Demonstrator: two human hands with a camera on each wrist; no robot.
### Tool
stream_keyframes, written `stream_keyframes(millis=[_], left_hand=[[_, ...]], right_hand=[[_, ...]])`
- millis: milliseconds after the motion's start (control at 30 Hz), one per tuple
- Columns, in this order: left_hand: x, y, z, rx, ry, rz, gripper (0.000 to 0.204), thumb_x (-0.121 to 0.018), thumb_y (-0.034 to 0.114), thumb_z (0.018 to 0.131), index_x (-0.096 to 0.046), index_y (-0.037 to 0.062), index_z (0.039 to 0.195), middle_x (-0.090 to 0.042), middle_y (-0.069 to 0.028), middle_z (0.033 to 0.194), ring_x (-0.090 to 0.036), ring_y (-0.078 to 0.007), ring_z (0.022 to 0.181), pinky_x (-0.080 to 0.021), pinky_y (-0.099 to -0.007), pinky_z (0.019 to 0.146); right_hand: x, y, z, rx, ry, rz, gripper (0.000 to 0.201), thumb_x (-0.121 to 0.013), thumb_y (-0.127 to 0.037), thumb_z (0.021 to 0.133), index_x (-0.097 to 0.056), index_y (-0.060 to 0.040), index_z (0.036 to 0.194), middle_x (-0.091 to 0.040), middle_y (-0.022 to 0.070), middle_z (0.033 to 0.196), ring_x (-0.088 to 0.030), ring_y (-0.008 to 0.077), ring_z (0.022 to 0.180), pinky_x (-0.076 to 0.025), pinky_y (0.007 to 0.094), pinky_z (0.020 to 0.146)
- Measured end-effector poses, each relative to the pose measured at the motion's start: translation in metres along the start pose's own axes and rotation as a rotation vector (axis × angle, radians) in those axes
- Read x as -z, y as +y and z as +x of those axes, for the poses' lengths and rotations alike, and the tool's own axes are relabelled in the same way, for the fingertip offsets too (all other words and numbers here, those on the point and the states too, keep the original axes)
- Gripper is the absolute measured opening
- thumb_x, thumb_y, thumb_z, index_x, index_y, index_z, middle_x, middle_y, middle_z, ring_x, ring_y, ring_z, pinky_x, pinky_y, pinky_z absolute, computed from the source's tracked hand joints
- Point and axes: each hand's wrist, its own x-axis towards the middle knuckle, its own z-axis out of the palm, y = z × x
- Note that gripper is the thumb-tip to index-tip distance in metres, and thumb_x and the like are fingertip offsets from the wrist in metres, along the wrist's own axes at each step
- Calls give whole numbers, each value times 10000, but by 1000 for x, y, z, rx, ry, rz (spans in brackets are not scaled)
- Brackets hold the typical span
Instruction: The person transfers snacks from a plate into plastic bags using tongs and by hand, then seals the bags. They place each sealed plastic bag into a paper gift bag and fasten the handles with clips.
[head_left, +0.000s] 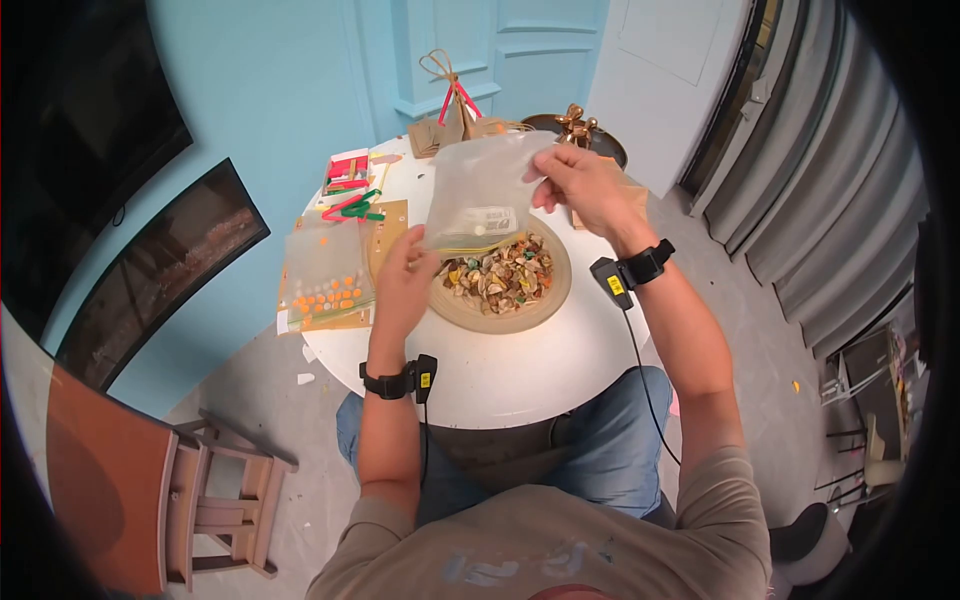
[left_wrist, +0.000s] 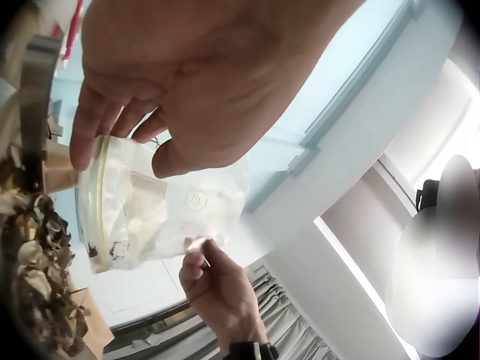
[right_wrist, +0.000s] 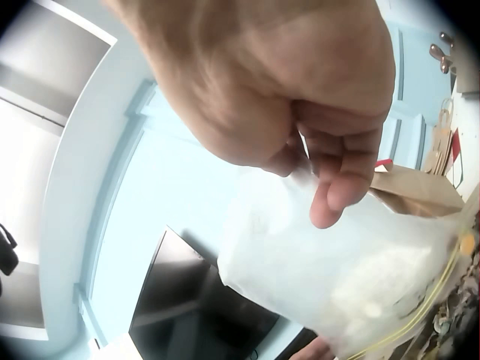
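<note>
A frosted zip bag [head_left: 480, 190] hangs upside down, its yellow zip edge low over a round plate [head_left: 455, 318]. My right hand [head_left: 590, 190] pinches the bag's upper right corner between thumb and fingers. Beside the lower left edge is my left hand [head_left: 405, 275], fingers loosely bent and fingertips right at the zip end. In the left wrist view the left thumb overlaps the bag [left_wrist: 202, 199]. A white label and some pale contents show inside near the zip. Dried potpourri pieces [head_left: 500, 280], brown, cream, yellow and green, lie heaped on the plate.
Left on the white table [head_left: 480, 390] lies another zip bag [head_left: 325, 285] with orange and white pieces, on brown card. Red and green clips [head_left: 355, 207] and a red box [head_left: 347, 172] sit behind it. Paper bags [head_left: 440, 132] and a dark tray [head_left: 610, 148] with a copper figurine stand at the back.
</note>
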Motion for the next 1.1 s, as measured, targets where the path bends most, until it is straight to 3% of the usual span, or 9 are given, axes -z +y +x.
stream_keyframes(millis=[133, 400, 533, 600, 733, 833, 900, 933, 1100], left_hand=[[-23, -16, -2, -106, -30, -28, 566, -715, 119, 1085, -553, -53, 1599, -655, -251, 1521, -754, -267, 1199, -629, -376, 1014], [-11, -1, -6, -96, -26, 42, 623, -700, 125, 1088, -485, -57, 1644, -596, -295, 1600, -741, -351, 1308, -615, -420, 1078], [-14, 7, -9, -73, -35, 23, 638, -706, 126, 1085, -474, -57, 1650, -585, -305, 1615, -728, -365, 1341, -605, -428, 1101], [-13, 19, -12, 4, -90, 26, 641, -686, 85, 1107, -426, -76, 1671, -530, -286, 1677, -552, -336, 1549, -511, -426, 1229], [-12, 18, -12, -7, -80, 39, 637, -688, 84, 1105, -435, -72, 1668, -532, -289, 1675, -551, -347, 1551, -508, -423, 1236], [-10, 12, -10, -30, -59, 67, 639, -696, 86, 1100, -442, -73, 1664, -560, -278, 1652, -593, -333, 1509, -528, -414, 1208], [-11, -2, -6, -143, 26, 37, 576, -740, 127, 1076, -533, -73, 1575, -666, -263, 1520, -735, -303, 1301, -605, -391, 1079], [-10, 2, -6, -144, 26, 38, 576, -740, 127, 1076, -533, -73, 1575, -666, -263, 1520, -735, -303, 1301, -605, -391, 1079], [-6, 29, -6, 17, 29, -235, 237, -747, 127, 1095, -683, -35, 1255, -759, -78, 1162, -711, -122, 1046, -598, -305, 960]], right_hand=[[-15, 10, 1, 45, -108, 44, 301, -594, -228, 1199, -731, 22, 1104, -764, 106, 912, -771, 180, 814, -635, 314, 758], [-16, -2, 0, 157, -23, -79, 309, -612, -208, 1180, -746, 40, 1053, -773, 100, 901, -747, 152, 693, -611, 301, 638], [-19, -7, -1, 60, -48, -166, 285, -651, -199, 1157, -757, 46, 1058, -789, 101, 959, -747, 145, 669, -580, 290, 563], [-17, -5, -2, 72, -6, -137, 275, -666, -197, 1149, -760, 48, 1068, -795, 104, 982, -750, 148, 665, -574, 288, 548], [-17, 1, 2, 77, 48, -97, 263, -687, -188, 1132, -761, 62, 1095, -802, 124, 1029, -753, 154, 664, -567, 288, 528], [-15, -1, 3, 75, 57, -65, 264, -700, -192, 1120, -760, 66, 1113, -802, 128, 1016, -742, 151, 650, -554, 288, 515], [-11, -5, 2, 87, 73, -16, 259, -706, -192, 1117, -762, 60, 1103, -803, 125, 993, -727, 146, 628, -542, 288, 507], [-7, -11, 1, 72, 114, 60, 243, -709, -189, 1114, -758, 44, 1068, -798, 115, 961, -698, 138, 594, -521, 287, 493], [2, -6, -2, 54, 127, 295, 233, -698, -190, 1119, -736, 1, 991, -780, 90, 896, -628, 117, 542, -473, 281, 476]])
